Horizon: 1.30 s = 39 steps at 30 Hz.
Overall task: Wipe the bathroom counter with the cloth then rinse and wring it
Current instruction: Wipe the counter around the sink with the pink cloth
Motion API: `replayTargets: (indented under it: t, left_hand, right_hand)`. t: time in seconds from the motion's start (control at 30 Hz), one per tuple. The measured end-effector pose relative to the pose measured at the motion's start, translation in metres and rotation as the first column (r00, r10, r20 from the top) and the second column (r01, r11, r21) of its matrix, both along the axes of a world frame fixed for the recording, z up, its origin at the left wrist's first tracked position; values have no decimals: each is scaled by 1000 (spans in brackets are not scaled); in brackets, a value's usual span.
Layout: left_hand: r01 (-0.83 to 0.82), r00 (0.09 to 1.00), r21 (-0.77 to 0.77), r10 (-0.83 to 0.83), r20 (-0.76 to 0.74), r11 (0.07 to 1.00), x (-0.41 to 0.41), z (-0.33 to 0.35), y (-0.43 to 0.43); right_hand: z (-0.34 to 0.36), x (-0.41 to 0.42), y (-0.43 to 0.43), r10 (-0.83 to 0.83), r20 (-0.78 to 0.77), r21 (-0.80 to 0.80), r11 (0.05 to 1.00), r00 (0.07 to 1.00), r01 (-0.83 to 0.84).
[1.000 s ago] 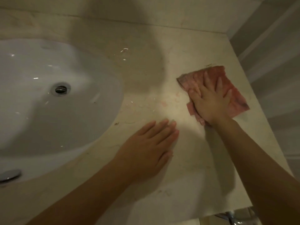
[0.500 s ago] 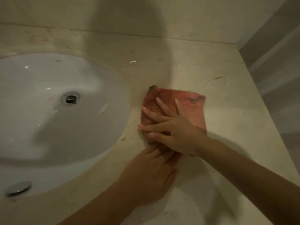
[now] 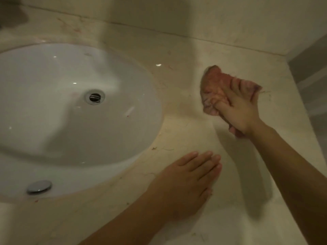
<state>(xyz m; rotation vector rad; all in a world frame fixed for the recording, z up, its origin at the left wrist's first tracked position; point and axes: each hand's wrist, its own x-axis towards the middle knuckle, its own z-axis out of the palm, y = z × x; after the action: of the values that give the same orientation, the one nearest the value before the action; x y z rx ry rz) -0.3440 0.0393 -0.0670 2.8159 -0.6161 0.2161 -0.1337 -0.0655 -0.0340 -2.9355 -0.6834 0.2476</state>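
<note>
On the beige stone worktop (image 3: 177, 135), my right hand (image 3: 242, 112), fingers straight, has pushed the bunched pink cloth (image 3: 214, 85) away from my flat left hand (image 3: 187, 183); the white oval sink (image 3: 53, 121) shows its metal drain (image 3: 95, 97).

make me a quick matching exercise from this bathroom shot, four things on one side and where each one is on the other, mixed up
Things:
1. cloth
2. left hand
3. drain
4. chrome cap

Places:
a. flat on the counter, holding nothing
b. bunched under the right hand
c. on the near rim of the sink, at the left
d. at the bottom of the white basin

Pairs: 1-b, 2-a, 3-d, 4-c
</note>
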Motion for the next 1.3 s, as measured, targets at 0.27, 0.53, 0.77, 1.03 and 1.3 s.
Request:
replayTargets:
  t: [0.27,0.53,0.77,1.03,1.3]
  left_hand:
    - [-4,1000,-90,6,19,996,1,0,0]
    - [70,997,-25,-70,-10,997,18,0,18]
    - [-162,987,-4,162,-24,987,46,1,17]
    - [-142,987,-73,146,61,987,48,-8,15]
    - [-151,983,-32,153,105,988,49,-7,14]
  right_hand:
    - [4,-94,53,558,-58,102,828,828,-552]
    - [-1,-45,22,336,0,135,933,942,-333]
    - [-11,-2,-90,-200,145,117,976,969,184]
    - [-8,55,-91,-484,59,25,875,873,484]
    - [1,12,64,138,54,61,988,989,-141]
